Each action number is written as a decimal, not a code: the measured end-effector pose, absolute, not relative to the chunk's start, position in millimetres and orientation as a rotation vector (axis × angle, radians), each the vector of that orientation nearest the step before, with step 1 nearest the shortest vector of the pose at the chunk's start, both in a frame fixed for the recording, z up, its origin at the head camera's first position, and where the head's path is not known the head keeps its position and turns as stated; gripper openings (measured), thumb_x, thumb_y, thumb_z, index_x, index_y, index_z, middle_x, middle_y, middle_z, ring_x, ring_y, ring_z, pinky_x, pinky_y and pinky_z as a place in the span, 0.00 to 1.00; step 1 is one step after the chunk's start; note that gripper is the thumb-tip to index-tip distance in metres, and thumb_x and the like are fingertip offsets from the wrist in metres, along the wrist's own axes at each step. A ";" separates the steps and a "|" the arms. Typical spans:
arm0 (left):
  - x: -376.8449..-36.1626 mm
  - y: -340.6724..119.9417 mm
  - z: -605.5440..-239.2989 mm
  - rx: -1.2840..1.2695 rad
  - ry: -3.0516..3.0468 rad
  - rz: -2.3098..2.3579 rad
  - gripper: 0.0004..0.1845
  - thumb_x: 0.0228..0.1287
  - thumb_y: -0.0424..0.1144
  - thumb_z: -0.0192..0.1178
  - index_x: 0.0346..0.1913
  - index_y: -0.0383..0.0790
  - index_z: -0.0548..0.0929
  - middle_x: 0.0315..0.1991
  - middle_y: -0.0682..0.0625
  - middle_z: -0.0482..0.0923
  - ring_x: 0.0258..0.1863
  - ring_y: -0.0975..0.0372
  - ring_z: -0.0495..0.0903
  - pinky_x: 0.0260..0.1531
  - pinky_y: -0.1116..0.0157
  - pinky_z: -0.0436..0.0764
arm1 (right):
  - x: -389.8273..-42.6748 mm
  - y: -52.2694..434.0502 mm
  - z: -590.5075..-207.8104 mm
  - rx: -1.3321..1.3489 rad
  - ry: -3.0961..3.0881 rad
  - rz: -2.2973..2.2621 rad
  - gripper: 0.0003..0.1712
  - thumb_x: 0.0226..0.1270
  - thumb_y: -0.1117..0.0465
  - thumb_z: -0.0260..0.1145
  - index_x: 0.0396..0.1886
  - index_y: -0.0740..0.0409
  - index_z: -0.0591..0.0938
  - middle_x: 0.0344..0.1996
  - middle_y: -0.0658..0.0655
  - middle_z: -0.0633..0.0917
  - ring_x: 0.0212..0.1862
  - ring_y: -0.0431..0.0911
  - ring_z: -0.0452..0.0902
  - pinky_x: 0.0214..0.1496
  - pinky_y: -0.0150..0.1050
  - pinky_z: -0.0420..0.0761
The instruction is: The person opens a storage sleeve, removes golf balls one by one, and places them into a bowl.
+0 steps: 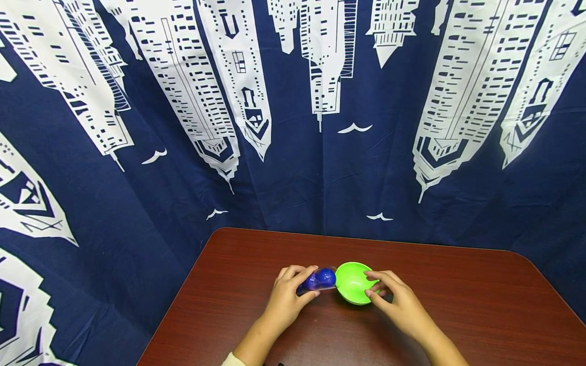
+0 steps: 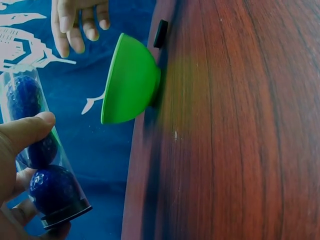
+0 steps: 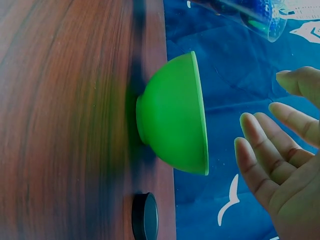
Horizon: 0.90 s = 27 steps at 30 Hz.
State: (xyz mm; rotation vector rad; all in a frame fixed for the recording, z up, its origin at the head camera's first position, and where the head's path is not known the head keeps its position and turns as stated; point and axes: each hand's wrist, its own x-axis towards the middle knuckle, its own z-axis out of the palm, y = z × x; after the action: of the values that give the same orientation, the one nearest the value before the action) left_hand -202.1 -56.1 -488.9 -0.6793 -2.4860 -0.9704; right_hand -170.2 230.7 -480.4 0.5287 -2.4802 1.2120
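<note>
On the brown table [image 1: 458, 305], a tube of blue balls [image 1: 318, 280] is gripped by the left hand [image 1: 286, 300] beside a green bowl [image 1: 352, 282]; the right hand [image 1: 398, 302] is kept relaxed.

I'm seeing a dark wood table [image 1: 458, 305] lying under the fingers, a small black cap [image 3: 144, 217] sitting near them, and a navy skyline curtain [image 1: 293, 168] hanging beyond.

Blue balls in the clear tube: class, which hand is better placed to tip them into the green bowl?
Left. The left hand already grips the tube beside the bowl; the right hand is open.
</note>
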 end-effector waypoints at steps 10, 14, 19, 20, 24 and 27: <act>-199.9 -50.4 -487.1 -0.701 -2.446 -0.815 0.32 0.52 0.47 0.78 0.62 0.61 0.82 0.50 0.57 0.80 0.53 0.61 0.76 0.54 0.55 0.76 | -168.6 222.3 -478.5 0.567 -2.444 1.278 0.21 0.67 0.62 0.72 0.59 0.49 0.82 0.49 0.55 0.84 0.43 0.35 0.83 0.42 0.31 0.84; -199.2 -48.8 -487.5 -0.701 -2.435 -0.770 0.31 0.51 0.48 0.78 0.62 0.62 0.82 0.50 0.57 0.80 0.54 0.61 0.75 0.54 0.55 0.75 | -167.2 217.7 -477.5 0.588 -2.434 1.299 0.21 0.66 0.62 0.72 0.59 0.51 0.82 0.49 0.54 0.84 0.42 0.35 0.83 0.40 0.32 0.84; -198.8 -47.4 -488.8 -0.705 -2.434 -0.719 0.31 0.50 0.47 0.79 0.60 0.62 0.83 0.50 0.57 0.79 0.55 0.60 0.74 0.55 0.53 0.74 | -165.9 212.3 -479.5 0.615 -2.434 1.330 0.21 0.66 0.62 0.72 0.58 0.56 0.82 0.48 0.55 0.84 0.42 0.34 0.83 0.39 0.32 0.85; -198.6 -47.2 -489.0 -0.707 -2.435 -0.704 0.31 0.50 0.47 0.79 0.60 0.63 0.83 0.50 0.58 0.78 0.56 0.60 0.74 0.56 0.53 0.74 | -165.7 211.2 -480.2 0.618 -2.435 1.340 0.21 0.66 0.62 0.72 0.58 0.56 0.82 0.49 0.56 0.84 0.42 0.35 0.83 0.40 0.33 0.85; -197.3 -46.7 -488.4 -0.715 -2.434 -0.657 0.31 0.50 0.48 0.79 0.60 0.62 0.83 0.50 0.58 0.78 0.56 0.60 0.74 0.56 0.53 0.73 | -165.2 206.9 -482.1 0.611 -2.456 1.379 0.22 0.66 0.60 0.72 0.59 0.56 0.82 0.51 0.56 0.84 0.43 0.35 0.84 0.41 0.33 0.86; -196.4 -46.2 -487.3 -0.722 -2.432 -0.632 0.31 0.49 0.47 0.79 0.60 0.62 0.84 0.50 0.57 0.78 0.56 0.60 0.74 0.57 0.54 0.72 | -164.7 203.7 -482.4 0.615 -2.471 1.406 0.22 0.67 0.59 0.72 0.60 0.56 0.81 0.52 0.57 0.84 0.43 0.35 0.84 0.42 0.33 0.86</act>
State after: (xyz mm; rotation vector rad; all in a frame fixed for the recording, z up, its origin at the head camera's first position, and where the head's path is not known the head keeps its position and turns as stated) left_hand -196.4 -46.2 -487.3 -0.7218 -2.4315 -0.6319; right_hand -164.7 203.7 -482.4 0.6148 -2.4708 1.4063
